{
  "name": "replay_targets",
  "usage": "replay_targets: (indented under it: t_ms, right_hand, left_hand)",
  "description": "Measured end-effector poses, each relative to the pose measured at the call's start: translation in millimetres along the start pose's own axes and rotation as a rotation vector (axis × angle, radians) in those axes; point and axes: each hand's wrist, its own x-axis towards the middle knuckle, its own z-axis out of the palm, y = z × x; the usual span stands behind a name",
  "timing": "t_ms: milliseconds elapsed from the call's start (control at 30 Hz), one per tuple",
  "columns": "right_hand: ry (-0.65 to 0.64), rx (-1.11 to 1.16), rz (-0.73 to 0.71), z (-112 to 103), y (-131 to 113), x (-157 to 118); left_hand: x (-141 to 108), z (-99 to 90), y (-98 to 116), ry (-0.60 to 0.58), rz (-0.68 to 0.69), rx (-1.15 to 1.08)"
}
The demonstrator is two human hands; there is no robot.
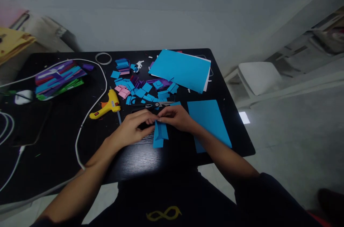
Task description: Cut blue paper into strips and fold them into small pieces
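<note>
Over the near part of the black table, my left hand [135,126] and my right hand [176,117] meet at the top end of a folded blue paper strip [160,132]. The fingertips of both hands pinch the paper there, while its lower part hangs toward me with creases and flaps showing. Just beyond my fingers lie scissors [153,104] with black handles, blades pointing right. Many small folded blue paper pieces [140,92] are scattered behind them, with pink pieces [123,91] at their left. A blue sheet [211,123] lies right of my right hand.
A yellow glue gun [107,106] lies left of my hands, near a white cable [90,112]. Large blue sheets [182,67] sit at the back right, a tape roll [103,58] at the back. Bundled coloured paper strips [60,80] and a phone [32,123] are at left.
</note>
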Motion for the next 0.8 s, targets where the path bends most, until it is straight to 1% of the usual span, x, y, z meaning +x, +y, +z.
replay_targets:
  t_ms: [200, 300, 433, 800]
  right_hand:
    - [-0.035, -0.041, 0.005, -1.8, -10.3, -0.7]
    - [-0.066, -0.030, 0.021, -3.4, -13.4, -1.0]
    - [-0.075, 0.011, 0.051, -4.3, -12.9, -1.1]
    - [-0.075, 0.052, 0.039, -2.1, -10.0, -0.4]
  left_hand:
    - [-1.6, 1.0, -2.5, 0.056, 0.024, 0.034]
    - [-2.3, 1.0, -3.1, 0.073, 0.019, 0.040]
    - [-2.8, 1.2, -2.8, 0.090, 0.009, 0.033]
    - [-2.3, 0.5, -2.7, 0.063, 0.034, 0.047]
